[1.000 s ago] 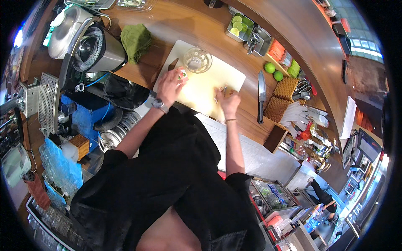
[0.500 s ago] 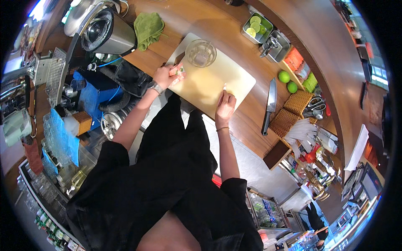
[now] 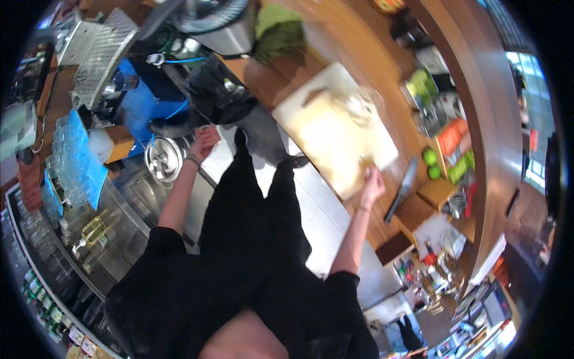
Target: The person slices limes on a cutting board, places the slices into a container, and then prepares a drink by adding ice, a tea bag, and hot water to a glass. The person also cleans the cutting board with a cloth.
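My left hand point(image 3: 196, 151) is off the board to the left, closed on a crumpled pink-and-white wrapper point(image 3: 208, 137) near a round steel basin. At the right edge of a pale cutting board point(image 3: 323, 140), my right hand point(image 3: 373, 186) has its fingers pinched together. Blur hides what, if anything, sits between those fingertips. On the far part of the board stands a clear glass bowl point(image 3: 366, 106), smeared by motion. A black-handled knife point(image 3: 403, 188) lies on the wooden counter just right of my right hand.
A green cloth point(image 3: 280, 36) lies by a steel appliance at the counter's left end. Limes point(image 3: 431, 157), wicker baskets point(image 3: 415, 209) and metal tins line the right side. Left of me are the steel basin point(image 3: 164, 161), a black bag point(image 3: 218, 90) and stacked glasses point(image 3: 69, 161).
My left hand has moved left and down off the board with the wrapper. My right hand stays by the board's right edge. The view has turned left, shifting the counter rightward.
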`<state>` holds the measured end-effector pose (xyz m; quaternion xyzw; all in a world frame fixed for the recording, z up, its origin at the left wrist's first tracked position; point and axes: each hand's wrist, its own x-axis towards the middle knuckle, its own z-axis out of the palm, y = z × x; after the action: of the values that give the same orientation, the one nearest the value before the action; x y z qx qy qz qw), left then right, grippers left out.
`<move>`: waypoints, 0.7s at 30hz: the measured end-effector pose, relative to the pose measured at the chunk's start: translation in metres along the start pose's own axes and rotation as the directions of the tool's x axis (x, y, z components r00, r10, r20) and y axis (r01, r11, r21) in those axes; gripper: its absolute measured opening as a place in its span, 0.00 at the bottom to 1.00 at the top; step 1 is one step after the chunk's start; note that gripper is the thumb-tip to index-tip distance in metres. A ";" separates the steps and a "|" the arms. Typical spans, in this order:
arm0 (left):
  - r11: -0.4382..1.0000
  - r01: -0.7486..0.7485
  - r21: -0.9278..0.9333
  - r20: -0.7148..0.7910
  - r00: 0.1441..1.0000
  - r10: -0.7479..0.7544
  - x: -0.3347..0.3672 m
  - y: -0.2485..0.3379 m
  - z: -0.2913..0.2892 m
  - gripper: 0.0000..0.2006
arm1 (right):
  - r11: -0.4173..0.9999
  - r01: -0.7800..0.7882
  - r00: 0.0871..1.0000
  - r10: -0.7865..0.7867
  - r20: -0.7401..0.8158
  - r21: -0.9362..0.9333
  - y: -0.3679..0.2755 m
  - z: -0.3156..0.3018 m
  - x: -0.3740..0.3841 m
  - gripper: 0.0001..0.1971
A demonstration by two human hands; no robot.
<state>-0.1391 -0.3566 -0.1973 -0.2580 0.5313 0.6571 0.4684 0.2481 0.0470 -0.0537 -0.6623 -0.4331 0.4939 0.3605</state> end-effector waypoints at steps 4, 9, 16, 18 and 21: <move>0.994 -0.111 0.014 -0.288 0.951 0.110 0.051 0.027 0.013 0.10 | 0.995 0.073 0.925 -0.042 0.378 -0.069 -0.018 0.035 -0.078 0.09; 0.999 0.025 0.043 -0.301 0.954 -0.011 0.143 0.066 -0.020 0.16 | 0.954 -0.181 0.637 0.298 0.711 -0.238 0.024 0.197 -0.188 0.10; 0.922 0.077 0.378 -0.347 0.936 0.065 0.103 0.078 -0.040 0.22 | 0.850 0.145 0.570 0.347 0.745 -0.507 0.263 0.435 -0.172 0.14; 0.817 -0.001 0.577 -0.139 0.985 0.099 0.060 0.080 -0.035 0.27 | 0.748 0.269 0.696 0.285 0.659 -0.607 0.299 0.483 -0.162 0.14; 0.729 -0.085 0.680 -0.087 0.977 0.195 0.010 0.043 -0.076 0.24 | 0.659 0.442 0.686 0.189 0.703 -0.608 0.251 0.523 -0.179 0.13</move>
<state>-0.1936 -0.4242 -0.2087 -0.0803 0.7843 0.4329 0.4370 -0.2271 -0.1855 -0.3519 -0.4662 -0.7482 0.4609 -0.1022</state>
